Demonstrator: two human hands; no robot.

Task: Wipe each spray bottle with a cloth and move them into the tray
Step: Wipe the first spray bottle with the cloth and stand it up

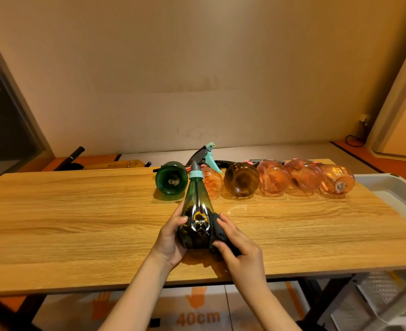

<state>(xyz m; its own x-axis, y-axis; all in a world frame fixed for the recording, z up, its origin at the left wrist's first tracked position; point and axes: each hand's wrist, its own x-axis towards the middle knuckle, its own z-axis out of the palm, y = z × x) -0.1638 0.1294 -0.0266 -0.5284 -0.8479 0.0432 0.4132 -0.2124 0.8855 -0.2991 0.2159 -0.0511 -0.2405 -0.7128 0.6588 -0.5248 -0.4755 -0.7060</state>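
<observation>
Gripping green bottle (pixel 196 211) base in left hand (pixel 171 237); right hand (pixel 239 244) pressing dark cloth (pixel 217 229) at three o'clock. Likely light, slippery plastic.

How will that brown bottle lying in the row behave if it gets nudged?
The brown bottle lies on its rounded side, so it would probably roll. It looks like empty clear plastic, likely light. Neighbouring pink bottles may stop it.

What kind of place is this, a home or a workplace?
Probably a staged recording or test room, not a home: a plain wooden table against a bare wall, spray bottles laid in a row, and floor markings reading "40cm".
</observation>
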